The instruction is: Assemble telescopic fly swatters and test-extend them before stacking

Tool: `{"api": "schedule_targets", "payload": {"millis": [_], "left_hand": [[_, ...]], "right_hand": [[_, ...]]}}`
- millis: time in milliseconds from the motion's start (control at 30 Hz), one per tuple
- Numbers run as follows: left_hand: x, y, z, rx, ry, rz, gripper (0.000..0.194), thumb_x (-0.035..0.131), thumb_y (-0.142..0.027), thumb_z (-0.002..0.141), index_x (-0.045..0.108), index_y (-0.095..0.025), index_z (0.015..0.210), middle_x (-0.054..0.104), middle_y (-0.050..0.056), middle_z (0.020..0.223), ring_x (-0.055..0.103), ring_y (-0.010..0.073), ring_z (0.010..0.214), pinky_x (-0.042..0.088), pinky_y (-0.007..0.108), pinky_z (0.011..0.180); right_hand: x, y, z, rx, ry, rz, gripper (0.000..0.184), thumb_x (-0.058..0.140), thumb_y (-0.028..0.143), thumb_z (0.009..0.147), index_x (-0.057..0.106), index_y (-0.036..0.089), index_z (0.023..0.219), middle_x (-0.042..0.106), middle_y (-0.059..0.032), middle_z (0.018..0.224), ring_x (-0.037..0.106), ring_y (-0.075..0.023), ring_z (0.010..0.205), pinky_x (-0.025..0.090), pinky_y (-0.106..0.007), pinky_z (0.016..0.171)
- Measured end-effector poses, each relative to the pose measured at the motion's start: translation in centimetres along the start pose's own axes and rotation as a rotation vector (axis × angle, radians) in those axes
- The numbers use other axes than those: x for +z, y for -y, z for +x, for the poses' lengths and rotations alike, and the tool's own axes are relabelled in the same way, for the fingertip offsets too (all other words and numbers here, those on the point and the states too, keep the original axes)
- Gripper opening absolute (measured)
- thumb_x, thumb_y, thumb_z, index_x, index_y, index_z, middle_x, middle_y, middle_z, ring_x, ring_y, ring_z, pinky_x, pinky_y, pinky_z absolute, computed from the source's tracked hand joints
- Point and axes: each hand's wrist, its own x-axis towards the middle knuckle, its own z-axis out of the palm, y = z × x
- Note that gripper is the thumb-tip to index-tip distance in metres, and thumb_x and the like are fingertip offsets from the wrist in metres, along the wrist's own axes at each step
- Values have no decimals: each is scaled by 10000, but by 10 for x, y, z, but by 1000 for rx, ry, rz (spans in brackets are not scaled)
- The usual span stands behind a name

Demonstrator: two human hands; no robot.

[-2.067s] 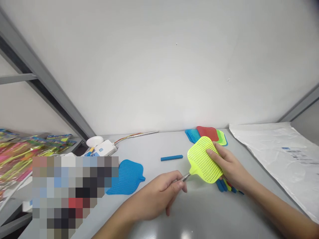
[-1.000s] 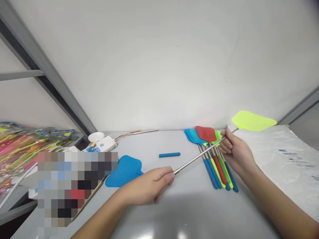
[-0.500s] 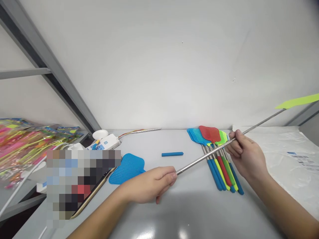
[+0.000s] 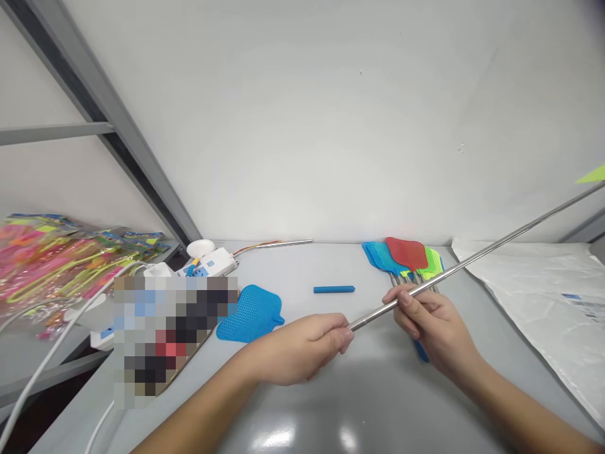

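Note:
Both my hands hold one fly swatter by its extended telescopic metal rod (image 4: 482,253). My left hand (image 4: 307,347) is closed on the rod's near end above the grey table (image 4: 331,403). My right hand (image 4: 428,321) pinches the rod a little further along. The rod slants up to the right, and only a corner of its yellow-green head (image 4: 593,174) shows at the frame's edge. Behind my right hand lies a bunch of finished swatters (image 4: 409,255) with blue, red and green heads.
A loose blue swatter head (image 4: 250,313) and a blue handle sleeve (image 4: 333,289) lie on the table. A bare metal rod (image 4: 283,243) rests by the wall. A power strip (image 4: 210,262) and packaged swatters (image 4: 51,265) are left; a white plastic bag (image 4: 539,296) is right.
The rod has been pulled out from short to full length, carrying the yellow-green head up and off to the right. My right hand has slid back down the rod toward my left.

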Motion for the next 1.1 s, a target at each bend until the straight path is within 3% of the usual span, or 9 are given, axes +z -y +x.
{"api": "schedule_targets", "payload": {"millis": [233,400,533,633,733,833,900,1033,1100], "left_hand": [[-4,3,-1,-7,-31,70,402,350,-568,933,531,-213,881,451,-41,612,479,133,585,366,227,522],[-14,10,0,-10,-60,70,448,364,-598,917,565,-198,895,429,-45,622,460,119,565,357,220,510],[-19,15,1,-3,-82,7,460,368,-604,918,575,-193,912,406,-57,616,439,103,535,357,217,506],[-15,13,4,12,-90,-39,450,383,-592,920,578,-186,910,376,-66,597,404,94,509,345,214,489],[-5,9,6,20,-56,-95,405,388,-549,933,571,-188,917,387,-66,595,402,93,505,342,212,483],[-1,7,6,19,-19,-133,378,378,-524,944,557,-196,895,403,-64,597,413,94,513,350,213,497],[-6,10,5,11,-23,-125,390,377,-534,943,559,-194,887,396,-65,592,408,94,515,346,215,498],[-20,18,4,-7,-44,-97,414,393,-559,934,574,-190,878,362,-73,570,378,89,502,329,217,488],[-21,20,5,-5,-38,-113,409,397,-555,936,573,-191,874,354,-76,560,371,86,491,325,219,486]], "right_hand": [[-6,5,6,-42,-154,194,234,587,416,891,667,204,835,333,55,473,281,-116,489,259,-283,497],[-25,16,19,-123,-382,314,290,516,421,929,631,215,762,319,54,454,285,-111,475,316,-262,502],[-29,13,24,-124,-420,341,280,520,430,925,600,224,754,339,54,464,290,-109,474,321,-252,496],[-9,2,14,-74,-360,330,278,520,456,920,618,224,802,345,55,482,294,-104,480,295,-249,485],[17,-10,-3,80,-115,242,350,484,514,923,655,210,895,367,48,479,331,-110,482,271,-258,475],[22,-12,-6,106,14,176,419,476,543,916,677,188,1014,392,35,510,361,-122,515,296,-270,495],[7,-6,2,34,-70,200,422,503,542,903,686,185,1033,350,42,546,331,-114,519,300,-266,486],[-34,11,27,-139,-440,392,328,505,483,921,668,210,838,249,59,561,236,-96,499,286,-235,453],[-38,13,30,-165,-527,422,325,506,456,925,646,206,772,242,60,545,230,-95,495,280,-231,450]]}}
